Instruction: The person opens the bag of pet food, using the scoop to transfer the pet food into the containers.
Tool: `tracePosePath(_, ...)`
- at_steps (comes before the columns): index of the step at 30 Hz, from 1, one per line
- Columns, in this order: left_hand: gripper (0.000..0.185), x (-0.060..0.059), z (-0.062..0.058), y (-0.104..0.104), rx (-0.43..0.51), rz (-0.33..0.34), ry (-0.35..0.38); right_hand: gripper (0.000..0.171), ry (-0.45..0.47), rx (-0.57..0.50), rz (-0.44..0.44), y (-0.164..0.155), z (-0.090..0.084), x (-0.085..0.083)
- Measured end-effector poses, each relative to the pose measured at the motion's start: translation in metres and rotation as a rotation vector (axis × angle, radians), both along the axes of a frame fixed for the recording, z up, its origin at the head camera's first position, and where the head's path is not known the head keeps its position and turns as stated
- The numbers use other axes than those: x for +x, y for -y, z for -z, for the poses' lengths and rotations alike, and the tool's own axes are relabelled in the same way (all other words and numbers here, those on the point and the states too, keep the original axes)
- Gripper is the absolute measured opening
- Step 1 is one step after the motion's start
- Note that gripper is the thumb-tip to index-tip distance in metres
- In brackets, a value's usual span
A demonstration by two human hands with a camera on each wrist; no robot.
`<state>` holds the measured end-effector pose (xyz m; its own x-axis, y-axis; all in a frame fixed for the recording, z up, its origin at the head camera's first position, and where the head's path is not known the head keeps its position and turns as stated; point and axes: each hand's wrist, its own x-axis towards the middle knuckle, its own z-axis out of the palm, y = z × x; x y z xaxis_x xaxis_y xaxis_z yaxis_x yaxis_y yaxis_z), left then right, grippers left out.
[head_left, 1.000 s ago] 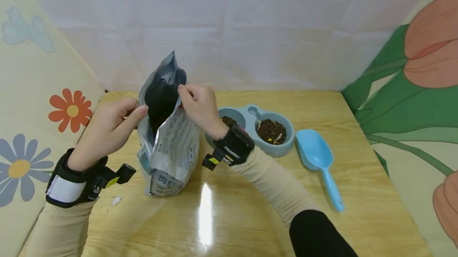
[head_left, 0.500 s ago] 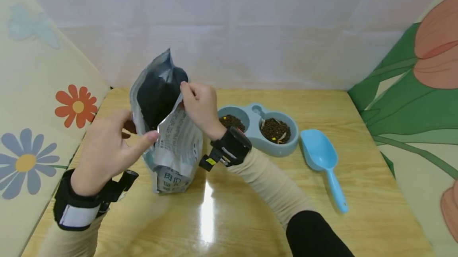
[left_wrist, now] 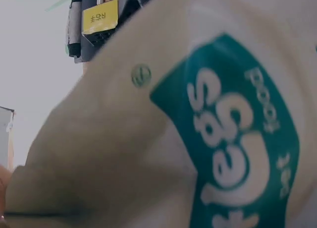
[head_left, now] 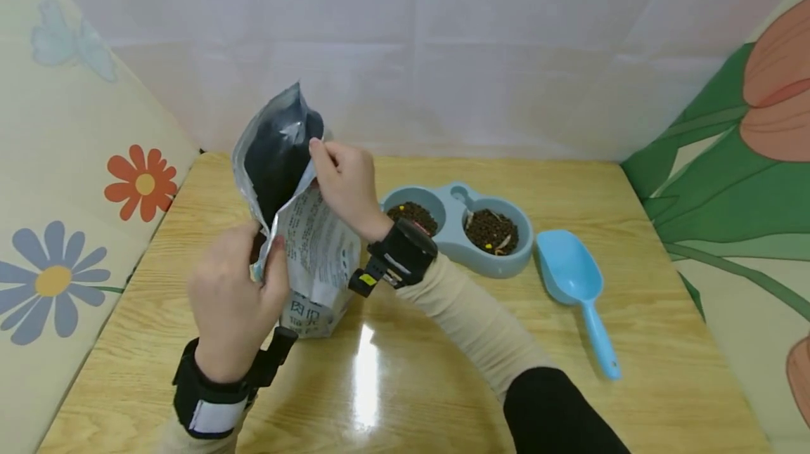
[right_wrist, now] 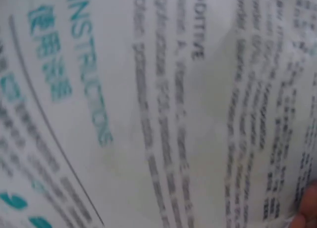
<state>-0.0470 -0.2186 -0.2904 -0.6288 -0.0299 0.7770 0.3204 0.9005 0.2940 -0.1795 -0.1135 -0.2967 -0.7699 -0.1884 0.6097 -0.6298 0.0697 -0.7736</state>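
Silvery bag (head_left: 297,229) stands upright between your hands: left hand (head_left: 237,299) pinches its near edge, right hand (head_left: 344,183) its far rim.

A light wooden table (head_left: 443,384) with a glossy top carries everything here. A silver pet-food bag (head_left: 304,257) stands upright on its left half, its mouth open at the top. Just right of the bag sits a pale blue double bowl (head_left: 458,218), both wells filled with dark kibble. A light blue plastic scoop (head_left: 572,282) lies beside the bowl's right end, its handle pointing toward the near edge.
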Motion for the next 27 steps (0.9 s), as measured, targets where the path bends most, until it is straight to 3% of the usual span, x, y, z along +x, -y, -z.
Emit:
tracePosePath(7, 0.017, 0.003, 0.003, -0.006, 0.033, 0.034, -0.030, 0.040, 0.023, 0.025, -0.049, -0.018, -0.002, -0.005)
tracePosePath(13, 0.019, 0.004, 0.005, -0.007, 0.055, 0.052, -0.009, 0.041, -0.061, 0.150, -0.012, -0.033, -0.012, -0.031)
tracePosePath(18, 0.021, 0.006, 0.006, -0.005, 0.061, 0.052, 0.011, 0.030, -0.061, 0.392, -0.025, -0.036, -0.027, -0.060)
tracePosePath(21, 0.022, 0.007, 0.008, -0.005, 0.055, 0.065, -0.002, 0.017, -0.133, 0.594, -0.054, -0.033, -0.033, -0.074)
tracePosePath(27, 0.025, 0.008, 0.012, -0.005, 0.023, 0.114, -0.032, 0.047, -0.373, 0.921, -0.153, -0.017, -0.046, -0.091)
